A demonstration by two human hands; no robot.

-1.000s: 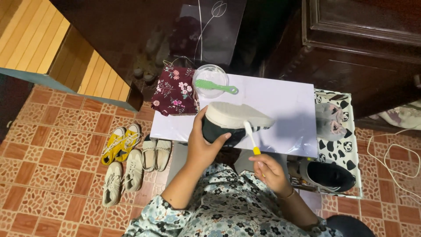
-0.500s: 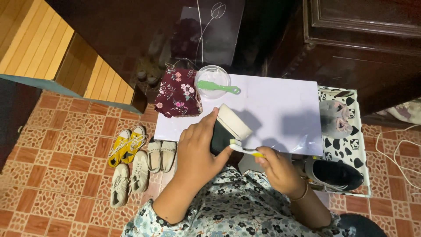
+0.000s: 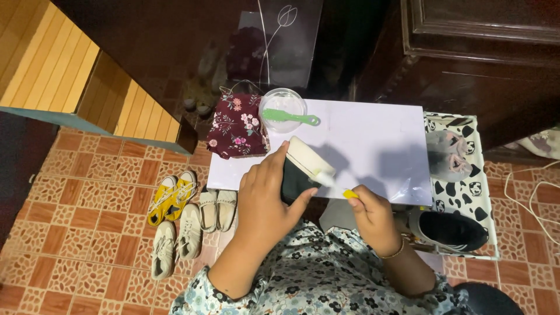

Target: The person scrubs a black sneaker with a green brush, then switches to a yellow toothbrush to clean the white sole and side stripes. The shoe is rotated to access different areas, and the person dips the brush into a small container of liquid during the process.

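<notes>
Fingers of the left hand (image 3: pixel 265 195) are wrapping around a black shoe (image 3: pixel 294 178) with a cream sole, the thumb reaching along its near side and the other fingers curling over the far side, so that the shoe is being held tilted, sole upward, just above the near edge of a white table (image 3: pixel 373 140). Fingers of the right hand (image 3: pixel 373 216) are closing together around the yellow handle of a small brush (image 3: pixel 332 182), whose pale head is touching the cream sole. Both forearms are emerging from sleeves of a floral-patterned garment (image 3: pixel 315 280) at the bottom of the view. Farther out on the table, a clear round bowl (image 3: pixel 282 106) is standing with a green brush (image 3: pixel 291 118) lying across its rim, and a dark red floral cloth bag (image 3: pixel 239 125) is lying beside the bowl at the left end of the table. To the right, a cow-patterned tray (image 3: pixel 461 192) is holding grey slippers (image 3: pixel 446 153) and a black shoe with a white sole (image 3: pixel 449 228). To the left, on the patterned tile floor (image 3: pixel 76 221), yellow sneakers (image 3: pixel 172 195), beige flat shoes (image 3: pixel 217 209) and cream sneakers (image 3: pixel 175 245) are sitting in pairs close together.
</notes>
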